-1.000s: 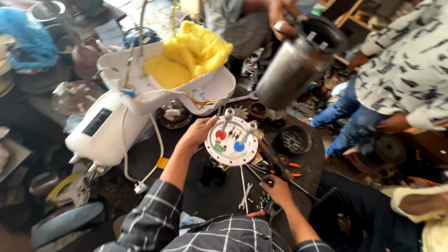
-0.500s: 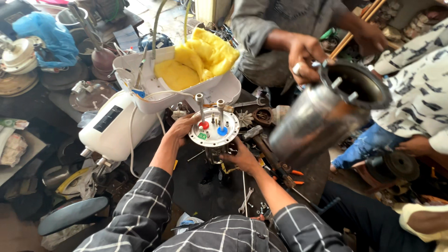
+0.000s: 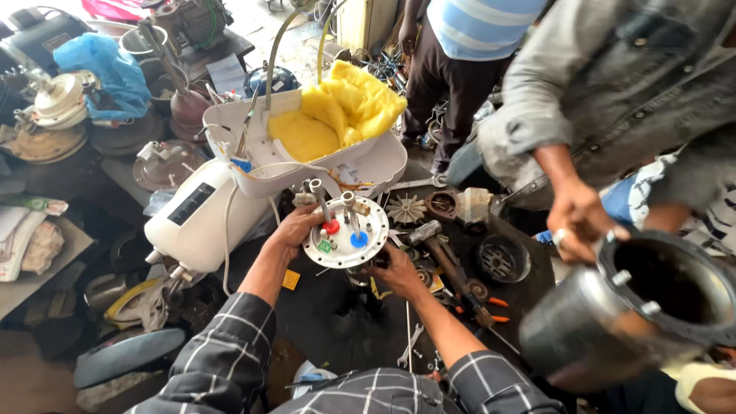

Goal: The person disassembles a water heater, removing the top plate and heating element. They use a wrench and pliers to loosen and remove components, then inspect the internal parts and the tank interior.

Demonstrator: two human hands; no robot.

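Observation:
Both my hands hold a round white flange plate point(image 3: 346, 239) with a red cap, a blue cap, a green tag and two short metal pipes standing up from it. My left hand point(image 3: 294, 228) grips its left rim. My right hand point(image 3: 395, 272) holds its lower right rim from beneath. The plate sits above a dark worktable point(image 3: 330, 314), just in front of an opened white water heater shell point(image 3: 253, 165) with yellow foam point(image 3: 337, 115) inside.
Another person at the right holds a large steel tank point(image 3: 636, 314) by its open rim. A third person in a striped shirt point(image 3: 483, 27) stands behind. A hammer point(image 3: 441, 249), a fan wheel point(image 3: 404, 208), screwdrivers point(image 3: 491, 307) and a wrench point(image 3: 410, 345) lie on the table. Clutter fills the left side.
My right hand has come up from the table onto the plate's rim. The plate has been raised and tilted more level. The other person's steel tank has swung down to the lower right.

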